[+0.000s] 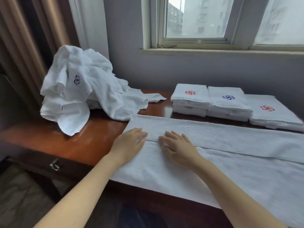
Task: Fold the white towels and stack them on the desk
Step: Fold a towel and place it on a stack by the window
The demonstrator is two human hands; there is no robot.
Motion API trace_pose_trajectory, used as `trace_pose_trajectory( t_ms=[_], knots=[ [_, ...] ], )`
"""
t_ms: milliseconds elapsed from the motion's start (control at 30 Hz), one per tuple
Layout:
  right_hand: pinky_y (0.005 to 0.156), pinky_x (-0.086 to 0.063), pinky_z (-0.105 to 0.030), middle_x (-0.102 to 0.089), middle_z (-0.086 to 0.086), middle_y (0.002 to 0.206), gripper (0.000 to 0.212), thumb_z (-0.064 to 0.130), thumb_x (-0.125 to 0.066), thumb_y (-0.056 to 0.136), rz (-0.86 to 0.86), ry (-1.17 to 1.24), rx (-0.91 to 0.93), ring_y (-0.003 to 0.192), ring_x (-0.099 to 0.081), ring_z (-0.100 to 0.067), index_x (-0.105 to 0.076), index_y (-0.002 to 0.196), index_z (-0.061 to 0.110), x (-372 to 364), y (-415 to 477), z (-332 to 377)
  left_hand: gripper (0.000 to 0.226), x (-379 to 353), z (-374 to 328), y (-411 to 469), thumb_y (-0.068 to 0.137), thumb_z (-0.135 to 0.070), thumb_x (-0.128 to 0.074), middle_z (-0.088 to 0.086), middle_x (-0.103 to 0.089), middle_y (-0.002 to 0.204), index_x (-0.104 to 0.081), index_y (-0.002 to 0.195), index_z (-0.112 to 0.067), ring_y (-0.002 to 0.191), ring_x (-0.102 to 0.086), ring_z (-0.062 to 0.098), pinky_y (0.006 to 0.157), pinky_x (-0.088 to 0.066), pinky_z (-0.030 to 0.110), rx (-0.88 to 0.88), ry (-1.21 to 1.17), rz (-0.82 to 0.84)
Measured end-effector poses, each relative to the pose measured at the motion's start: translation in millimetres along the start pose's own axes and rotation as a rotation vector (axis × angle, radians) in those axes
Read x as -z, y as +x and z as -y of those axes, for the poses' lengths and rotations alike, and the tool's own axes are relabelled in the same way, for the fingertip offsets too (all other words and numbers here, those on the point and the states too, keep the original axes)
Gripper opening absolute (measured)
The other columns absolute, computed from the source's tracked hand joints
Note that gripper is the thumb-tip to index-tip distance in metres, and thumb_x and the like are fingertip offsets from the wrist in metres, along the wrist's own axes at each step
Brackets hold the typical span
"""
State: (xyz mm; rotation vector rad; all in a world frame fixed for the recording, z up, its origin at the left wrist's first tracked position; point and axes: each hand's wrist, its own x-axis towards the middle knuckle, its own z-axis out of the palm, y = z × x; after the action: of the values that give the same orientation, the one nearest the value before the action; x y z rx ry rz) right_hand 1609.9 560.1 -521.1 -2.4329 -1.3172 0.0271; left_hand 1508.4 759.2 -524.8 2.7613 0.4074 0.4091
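White towel (222,170): lying spread lengthwise along the near part of the desk (74,145) and running out past the right edge of the view. Its near layer is lying doubled over the far one, and a hemmed edge is crossing it from the hands toward the right.
Left hand (131,142): resting palm down at the towel's left end, with fingers stretched straight and gripping nothing. The fingertips are reaching the hemmed edge.
Right hand (177,145): pressing flat on the same layer just beside the left hand, with fingers straight and slightly spread, likewise grasping nothing.
Heap of unfolded towels (85,92): sitting crumpled at the desk's far left. One towel is showing a dark flower emblem, and a loose end is trailing right along the back of the desk.
Left stack (190,99): folded towels sitting at the back of the desk, with a red emblem facing up.
Middle stack (228,102): sitting right against the left stack and showing a blue emblem.
Right stack (271,112): lying against the middle stack, broader and flatter, and showing a red emblem.
Window (197,18): standing above the stacks, with grey buildings showing through the glass.
Curtain (24,38): hanging brown at the far left, behind the heap.
Drawer handle (55,165): glinting on the desk's front, below the left corner.
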Motion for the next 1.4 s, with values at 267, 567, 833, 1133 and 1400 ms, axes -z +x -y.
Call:
trace_pose_trajectory(
  t_ms=[267, 567, 833, 1133, 1400],
  knots=[
    [0.117, -0.003, -0.033, -0.037, 0.010, 0.151, 0.040, 0.036, -0.040, 0.102, -0.004, 0.077, 0.125, 0.144, -0.020, -0.011, -0.047, 0.141, 0.033, -5, -68, 21, 0.054, 12, -3, -98, 0.086, -0.065, -0.054, -0.032, -0.027, 0.151, -0.049, 0.137, -0.047, 0.142, -0.010, -0.015, 0.115, -0.006, 0.015, -0.137, -0.102, 0.056],
    [0.119, -0.006, -0.033, -0.040, 0.016, 0.149, 0.049, 0.052, -0.058, 0.088, -0.001, 0.059, 0.199, 0.143, -0.022, -0.005, -0.051, 0.135, 0.040, -6, -100, 35, 0.037, 11, 2, -133, 0.080, -0.016, -0.079, -0.024, -0.058, 0.129, -0.069, 0.111, -0.033, 0.125, -0.051, -0.003, 0.100, -0.041, 0.019, -0.181, -0.112, -0.155],
    [0.063, -0.038, -0.025, -0.068, 0.016, 0.089, 0.017, 0.027, -0.055, 0.086, -0.236, -0.011, -0.057, 0.091, -0.064, -0.015, -0.066, 0.096, 0.034, 21, -103, 35, 0.007, 32, -13, -115, 0.095, -0.030, -0.060, -0.023, -0.064, 0.094, -0.066, 0.097, -0.029, 0.089, -0.060, -0.002, 0.073, -0.043, 0.017, -0.083, -0.139, -0.353],
    [0.056, -0.037, -0.027, -0.072, 0.007, 0.093, 0.026, 0.037, -0.047, 0.101, -0.522, -0.227, -0.094, 0.081, -0.067, -0.022, -0.071, 0.100, 0.029, 54, -64, 0, 0.015, 28, -35, -36, 0.100, -0.018, -0.054, 0.006, -0.066, 0.090, -0.064, 0.095, -0.008, 0.086, -0.061, 0.029, 0.076, -0.044, 0.041, -0.047, 0.016, -0.536],
    [0.056, -0.030, -0.029, -0.066, -0.001, 0.070, 0.024, 0.022, -0.058, 0.097, -0.596, -0.266, -0.007, 0.071, -0.057, -0.029, -0.073, 0.078, 0.017, 60, 26, -57, 0.016, 17, -19, 50, 0.100, -0.019, -0.053, 0.004, -0.065, 0.087, -0.063, 0.091, -0.012, 0.081, -0.060, 0.028, 0.069, -0.046, 0.042, -0.062, 0.114, -0.529]
  ],
)
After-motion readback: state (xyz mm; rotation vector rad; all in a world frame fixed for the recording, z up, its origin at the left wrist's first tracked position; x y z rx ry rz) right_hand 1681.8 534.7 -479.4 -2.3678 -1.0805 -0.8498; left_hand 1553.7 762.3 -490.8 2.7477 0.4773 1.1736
